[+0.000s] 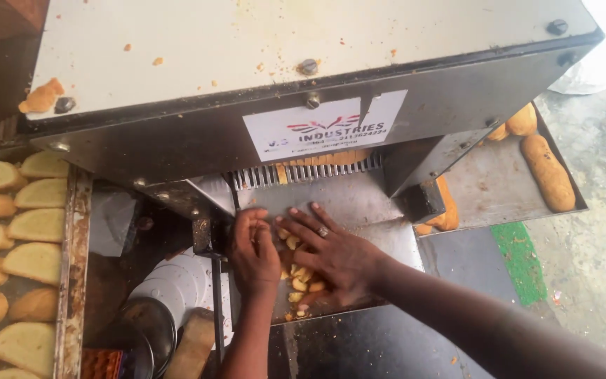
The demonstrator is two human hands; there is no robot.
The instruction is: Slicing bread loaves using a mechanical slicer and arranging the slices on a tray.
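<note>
While my right hand (331, 253) lay flat and spread over the bread scraps (297, 274) on the slicer's steel tray (348, 200), my left hand (252, 249) cupped them loosely.

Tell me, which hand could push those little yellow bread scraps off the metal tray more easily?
Probably the right hand. It lies flat with spread fingers right over the small yellow bread scraps on the grey metal tray. The left hand is curled at the tray's left edge, beside the scraps, not over them.

Slices (8, 231) left of slicer (303, 91); loaves (547, 172) right.
</note>
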